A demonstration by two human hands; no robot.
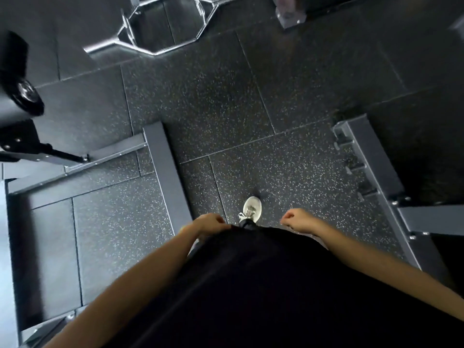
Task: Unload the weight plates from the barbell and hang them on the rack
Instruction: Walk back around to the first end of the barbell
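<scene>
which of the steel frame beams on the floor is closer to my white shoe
The left beam, running down toward the left hand; its lower end nearly reaches the white shoe. The right beam lies farther off.

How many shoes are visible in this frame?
1: a white laced sneaker on the black speckled rubber floor, between the two hands. The other foot is likely hidden beneath the black shirt.

Open speckled floor [226,101] runs ahead between the left frame beam [167,172] and right frame beam [371,162].
</scene>
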